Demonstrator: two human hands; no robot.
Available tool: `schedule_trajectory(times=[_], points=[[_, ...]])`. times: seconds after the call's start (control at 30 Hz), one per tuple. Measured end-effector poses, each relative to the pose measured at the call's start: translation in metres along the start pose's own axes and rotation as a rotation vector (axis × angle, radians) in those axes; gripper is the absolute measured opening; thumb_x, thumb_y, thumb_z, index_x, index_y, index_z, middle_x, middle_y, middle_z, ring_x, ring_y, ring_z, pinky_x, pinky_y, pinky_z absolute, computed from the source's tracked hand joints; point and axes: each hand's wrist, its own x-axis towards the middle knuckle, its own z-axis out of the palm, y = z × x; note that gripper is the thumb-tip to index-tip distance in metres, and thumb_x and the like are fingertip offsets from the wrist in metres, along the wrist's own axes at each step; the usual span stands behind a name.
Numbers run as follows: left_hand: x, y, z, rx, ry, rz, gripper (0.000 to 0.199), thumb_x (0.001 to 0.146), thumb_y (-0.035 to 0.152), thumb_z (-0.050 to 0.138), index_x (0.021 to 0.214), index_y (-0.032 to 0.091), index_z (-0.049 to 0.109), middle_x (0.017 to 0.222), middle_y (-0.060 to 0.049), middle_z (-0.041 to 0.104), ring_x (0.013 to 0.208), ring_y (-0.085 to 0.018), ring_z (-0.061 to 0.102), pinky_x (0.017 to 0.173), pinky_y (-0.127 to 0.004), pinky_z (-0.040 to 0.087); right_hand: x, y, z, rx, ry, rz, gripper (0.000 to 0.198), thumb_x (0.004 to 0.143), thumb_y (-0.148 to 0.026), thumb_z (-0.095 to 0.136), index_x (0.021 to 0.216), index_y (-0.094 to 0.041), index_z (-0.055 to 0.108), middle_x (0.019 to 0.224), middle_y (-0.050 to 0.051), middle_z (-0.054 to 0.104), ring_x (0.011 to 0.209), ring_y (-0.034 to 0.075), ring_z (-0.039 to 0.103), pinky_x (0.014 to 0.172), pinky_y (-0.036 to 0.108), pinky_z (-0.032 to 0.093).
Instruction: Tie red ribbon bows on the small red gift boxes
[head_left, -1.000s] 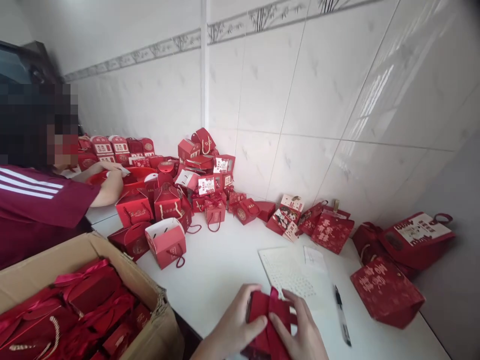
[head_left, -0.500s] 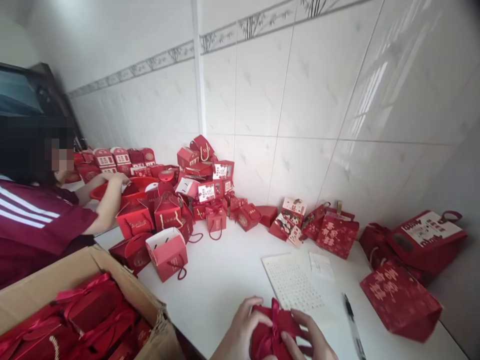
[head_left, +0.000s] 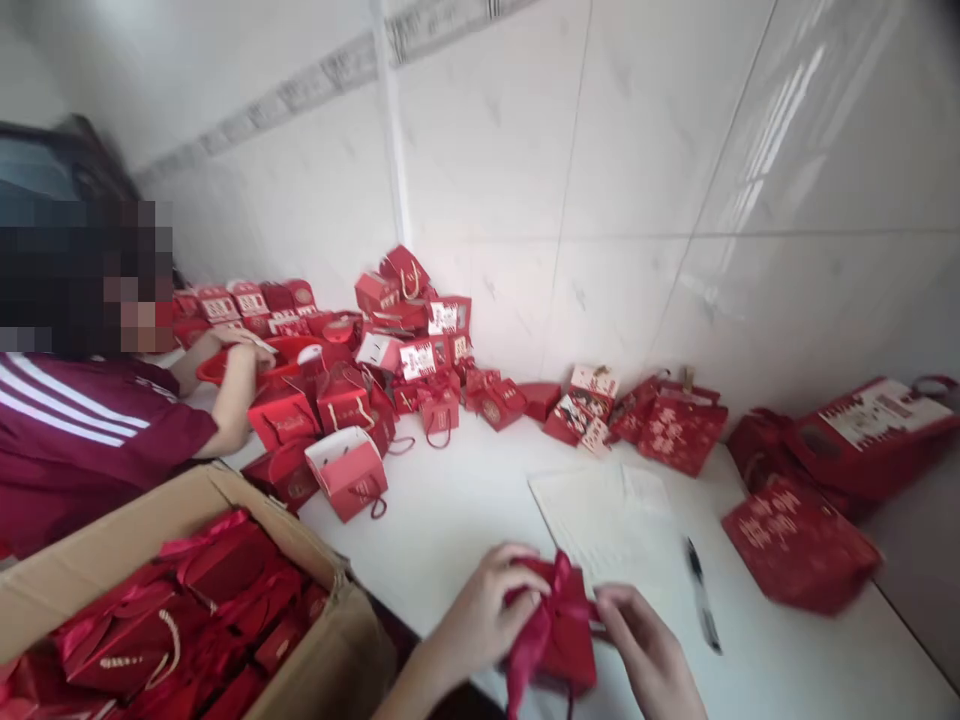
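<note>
Left hand (head_left: 491, 612): grasping, fingers curled over the 9 o'clock side of a small, dark-red paper box (head_left: 576, 655). Right hand (head_left: 645, 640): fingertips drawn together at the box's 3 o'clock side, right by the ribbon; cannot tell whether they pinch it. Box is at the near edge of the smooth white table (head_left: 442, 540); resting or lifted, cannot tell. Glossy crimson ribbon bow (head_left: 559, 605) on top, one tail hanging toward 7.

Outward from the box: pale paper sheet (head_left: 574, 510) near, at 12 to 1. Slim black-and-pale pen (head_left: 703, 597) between 2 and 3. Red patterned paper bag (head_left: 802, 548) beyond the pen. Brown cardboard carton (head_left: 358, 625) at 9, filled with red ribboned boxes (head_left: 232, 570). Heap of red gift boxes (head_left: 420, 360) at 11, against the white tiled wall (head_left: 495, 150). Co-worker in maroon sleeve (head_left: 112, 420) toward 10, hands at a round red basin (head_left: 214, 368).
</note>
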Motion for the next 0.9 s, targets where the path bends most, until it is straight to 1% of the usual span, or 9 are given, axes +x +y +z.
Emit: schedule_trajectory(times=[0.1, 0.2, 0.3, 0.43, 0.5, 0.6, 0.77, 0.83, 0.9], points=[[0.001, 0.004, -0.001, -0.001, 0.001, 0.000, 0.023, 0.087, 0.021, 0.044, 0.094, 0.023, 0.065, 0.120, -0.006, 0.052, 0.117, -0.019, 0.046, 0.104, -0.036, 0.033, -0.003, -0.014, -0.003, -0.029, -0.022, 0.013, 0.040, 0.076, -0.057, 0.061, 0.077, -0.017, 0.059, 0.077, 0.005, 0.061, 0.075, 0.021, 0.061, 0.073, 0.033, 0.055], [-0.002, 0.001, 0.001, 0.014, 0.117, -0.012, 0.021, 0.088, 0.026, 0.044, 0.103, 0.023, 0.058, 0.122, -0.007, 0.049, 0.118, -0.020, 0.044, 0.100, -0.037, 0.037, -0.006, -0.020, -0.005, -0.004, -0.016, 0.042, 0.037, 0.076, -0.054, 0.063, 0.079, -0.017, 0.058, 0.074, 0.004, 0.059, 0.073, 0.018, 0.059, 0.072, 0.032, 0.054], [-0.010, 0.002, -0.001, 0.094, 0.244, -0.071, 0.018, 0.084, 0.032, 0.050, 0.097, 0.021, 0.053, 0.107, -0.007, 0.055, 0.103, -0.020, 0.052, 0.087, -0.035, 0.044, -0.010, -0.021, -0.007, 0.004, -0.018, 0.061, 0.037, 0.075, -0.053, 0.064, 0.080, -0.018, 0.058, 0.072, 0.002, 0.058, 0.070, 0.016, 0.057, 0.070, 0.030, 0.052], [-0.018, 0.008, -0.006, 0.162, 0.172, -0.203, 0.017, 0.084, 0.036, 0.049, 0.088, 0.021, 0.053, 0.085, -0.001, 0.059, 0.080, -0.016, 0.055, 0.073, -0.029, 0.045, -0.016, -0.020, -0.009, -0.032, -0.072, 0.076, 0.036, 0.077, -0.053, 0.062, 0.082, -0.018, 0.057, 0.076, 0.003, 0.059, 0.070, 0.016, 0.056, 0.067, 0.028, 0.049], [-0.019, 0.008, -0.007, 0.152, 0.145, -0.213, 0.017, 0.085, 0.036, 0.046, 0.083, 0.021, 0.054, 0.080, 0.000, 0.059, 0.075, -0.014, 0.054, 0.070, -0.028, 0.045, -0.018, -0.020, -0.009, -0.064, -0.098, 0.082, 0.036, 0.078, -0.053, 0.060, 0.084, -0.018, 0.057, 0.078, 0.003, 0.059, 0.070, 0.015, 0.055, 0.066, 0.028, 0.046], [-0.016, 0.006, -0.007, 0.107, 0.161, -0.221, 0.019, 0.085, 0.036, 0.046, 0.080, 0.020, 0.054, 0.075, 0.000, 0.059, 0.073, -0.014, 0.055, 0.069, -0.027, 0.045, -0.022, -0.022, -0.010, -0.086, -0.130, 0.098, 0.036, 0.079, -0.053, 0.059, 0.087, -0.017, 0.056, 0.074, 0.002, 0.057, 0.068, 0.015, 0.054, 0.065, 0.027, 0.045], [-0.016, 0.004, -0.007, 0.085, 0.224, -0.284, 0.024, 0.085, 0.044, 0.047, 0.084, 0.020, 0.050, 0.076, 0.000, 0.057, 0.072, -0.015, 0.055, 0.066, -0.027, 0.047, -0.028, -0.028, -0.012, -0.159, -0.155, 0.109, 0.032, 0.083, -0.048, 0.054, 0.088, -0.017, 0.055, 0.070, 0.001, 0.055, 0.067, 0.015, 0.054, 0.065, 0.027, 0.043], [-0.017, 0.005, -0.008, 0.136, 0.206, -0.231, 0.022, 0.083, 0.042, 0.050, 0.087, 0.020, 0.049, 0.083, -0.002, 0.056, 0.079, -0.016, 0.055, 0.073, -0.030, 0.048, -0.030, -0.031, -0.012, -0.196, -0.179, 0.112, 0.028, 0.084, -0.046, 0.053, 0.087, -0.017, 0.056, 0.072, 0.001, 0.057, 0.068, 0.015, 0.055, 0.066, 0.028, 0.043], [-0.017, 0.005, -0.008, 0.159, 0.131, -0.120, 0.023, 0.082, 0.036, 0.054, 0.099, 0.021, 0.051, 0.103, -0.005, 0.054, 0.098, -0.019, 0.053, 0.087, -0.034, 0.046, -0.030, -0.033, -0.012, -0.214, -0.221, 0.115, 0.025, 0.084, -0.043, 0.054, 0.084, -0.017, 0.056, 0.073, 0.002, 0.060, 0.070, 0.015, 0.056, 0.069, 0.028, 0.043]])
